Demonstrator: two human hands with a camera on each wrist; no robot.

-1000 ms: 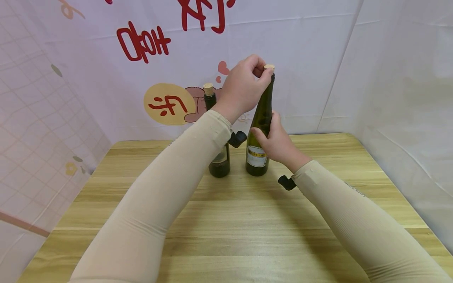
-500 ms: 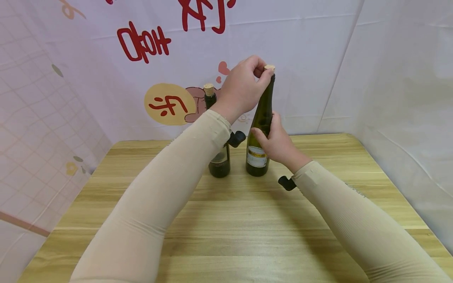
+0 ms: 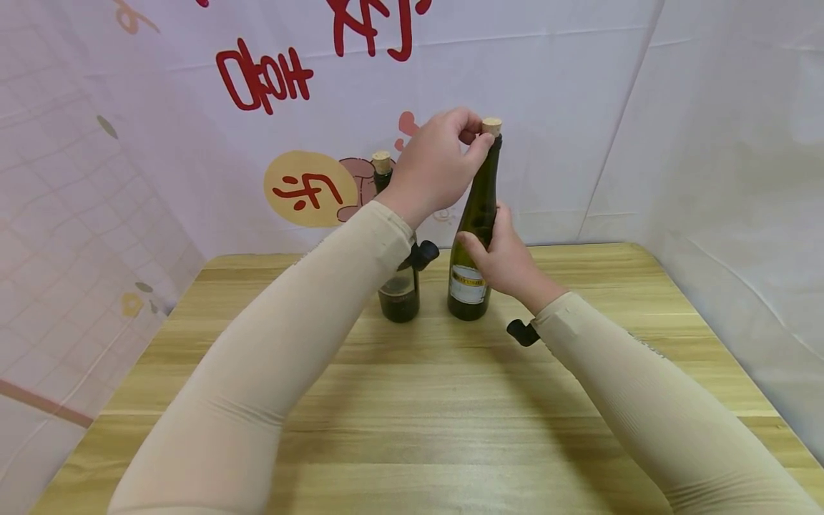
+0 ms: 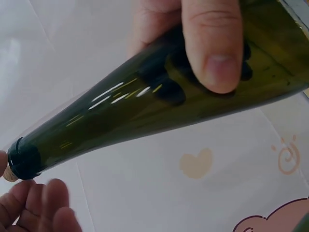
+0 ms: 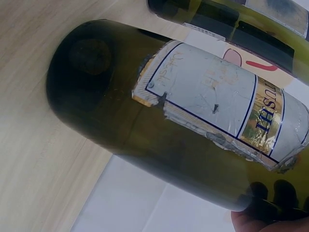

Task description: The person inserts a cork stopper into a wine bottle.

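A green wine bottle with a white and gold label stands upright on the wooden table. My right hand grips its body above the label, thumb in front. At the top, a cork sticks out of the mouth. My left hand reaches across to it, thumb and forefinger at the cork's sides. In the left wrist view the cork sits between these fingertips, beside the bottle's dark rim. A second, dark bottle with its own cork stands left, partly hidden behind the left forearm.
The wooden table extends toward me from the bottles. Behind it hangs a white cloth backdrop with red characters and a yellow circle. Each wrist carries a small black camera mount.
My left hand has slipped slightly left and down, so more of the cork shows above the thumb. The right hand and both bottles have stayed in place.
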